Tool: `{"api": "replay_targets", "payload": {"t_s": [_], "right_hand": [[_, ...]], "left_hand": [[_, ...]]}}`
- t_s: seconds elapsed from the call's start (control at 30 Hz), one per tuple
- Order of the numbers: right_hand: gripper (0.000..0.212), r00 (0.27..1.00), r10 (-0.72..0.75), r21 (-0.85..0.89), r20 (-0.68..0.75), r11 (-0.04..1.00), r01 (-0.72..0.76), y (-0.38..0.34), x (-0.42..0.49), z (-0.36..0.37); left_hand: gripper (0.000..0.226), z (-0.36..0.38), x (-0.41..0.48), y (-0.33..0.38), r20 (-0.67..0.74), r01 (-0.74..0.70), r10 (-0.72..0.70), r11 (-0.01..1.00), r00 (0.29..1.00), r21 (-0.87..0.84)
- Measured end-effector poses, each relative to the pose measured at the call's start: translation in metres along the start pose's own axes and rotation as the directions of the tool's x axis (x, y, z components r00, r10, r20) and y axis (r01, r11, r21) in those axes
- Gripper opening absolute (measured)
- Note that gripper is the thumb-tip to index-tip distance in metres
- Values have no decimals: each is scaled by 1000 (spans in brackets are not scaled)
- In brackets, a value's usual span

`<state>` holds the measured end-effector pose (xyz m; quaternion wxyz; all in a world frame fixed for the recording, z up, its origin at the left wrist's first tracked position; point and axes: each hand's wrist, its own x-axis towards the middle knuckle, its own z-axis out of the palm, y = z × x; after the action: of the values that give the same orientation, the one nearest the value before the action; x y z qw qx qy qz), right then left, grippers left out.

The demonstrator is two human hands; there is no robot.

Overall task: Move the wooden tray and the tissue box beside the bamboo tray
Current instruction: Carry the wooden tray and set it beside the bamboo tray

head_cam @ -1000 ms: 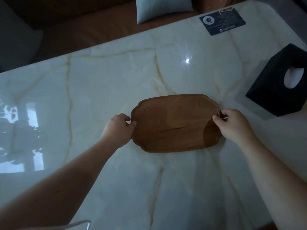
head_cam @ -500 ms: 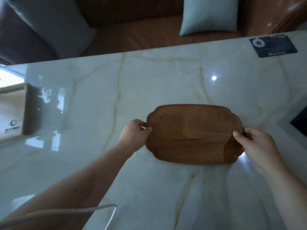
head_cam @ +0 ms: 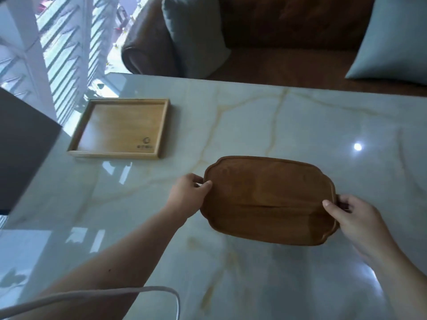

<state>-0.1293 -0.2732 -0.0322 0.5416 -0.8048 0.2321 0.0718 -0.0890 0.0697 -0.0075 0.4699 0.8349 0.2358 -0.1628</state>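
A dark brown wooden tray (head_cam: 268, 199) with a scalloped rim is held over the marble table, right of centre. My left hand (head_cam: 188, 196) grips its left end, thumb on top. My right hand (head_cam: 353, 215) grips its right end the same way. A pale rectangular bamboo tray (head_cam: 120, 128) with a small logo lies flat at the table's far left, apart from the wooden tray. The tissue box is out of view.
The marble table (head_cam: 277, 125) stretches from the bamboo tray to the right edge of view. A brown sofa (head_cam: 288, 31) with grey cushions runs along its far side. A dark panel (head_cam: 20, 144) stands at the left. A white cable (head_cam: 138, 294) curves in front of me.
The view has swung left: the black tissue box left the frame and the whole bamboo tray came in. Both hands keep their grip and carry the wooden tray leftward.
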Motion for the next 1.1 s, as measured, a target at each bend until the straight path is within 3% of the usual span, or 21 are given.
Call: {"api": "replay_targets", "payload": {"t_s": [0.47,0.7,1.1], "right_hand": [[8,960,49,128,276,988,-87,-72,-46,202],[8,927,38,108,373,991,-84,-87,-66,281],[7,890,-10,72,456,997,-26,-109,-84,362]], "left_hand": [[41,-179,45,-115,-157,110,-115,993,981,-39],[43,-248,55,-161,-239,175,-161,984,958,38],[44,-305,70,-201,-293,210,-187,976,938,50]]}}
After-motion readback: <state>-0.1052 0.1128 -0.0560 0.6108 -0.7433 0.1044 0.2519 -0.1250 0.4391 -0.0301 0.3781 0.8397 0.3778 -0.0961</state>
